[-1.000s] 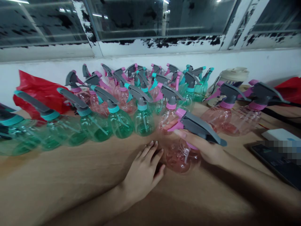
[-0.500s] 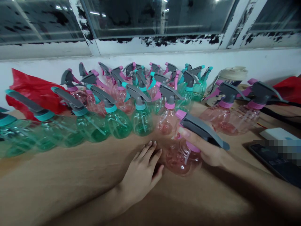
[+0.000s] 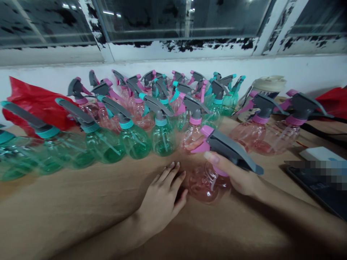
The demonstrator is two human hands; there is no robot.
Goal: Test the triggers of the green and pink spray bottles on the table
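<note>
A clear pink spray bottle (image 3: 207,184) with a grey and pink trigger head stands on the table in front of me. My right hand (image 3: 238,177) is wrapped around its neck from the right, thumb on the near side and a finger reaching forward by the pink trigger. Just left of the bottle, my left hand (image 3: 164,196) lies palm down on the wood, fingers stretched out and holding nothing. Beyond my hands stand another pink spray bottle (image 3: 192,133) and a green spray bottle (image 3: 163,141).
Several green spray bottles (image 3: 105,146) form a row to the left, with more behind. Two pink bottles (image 3: 261,131) stand at right, before a pale tub (image 3: 268,85). A red plastic bag (image 3: 38,104) lies at left; a dark phone (image 3: 314,187) lies at right.
My right hand's finger has moved up and forward beside the trigger, and the trigger now shows more plainly. The bottle has shifted slightly left; my left hand stays put.
</note>
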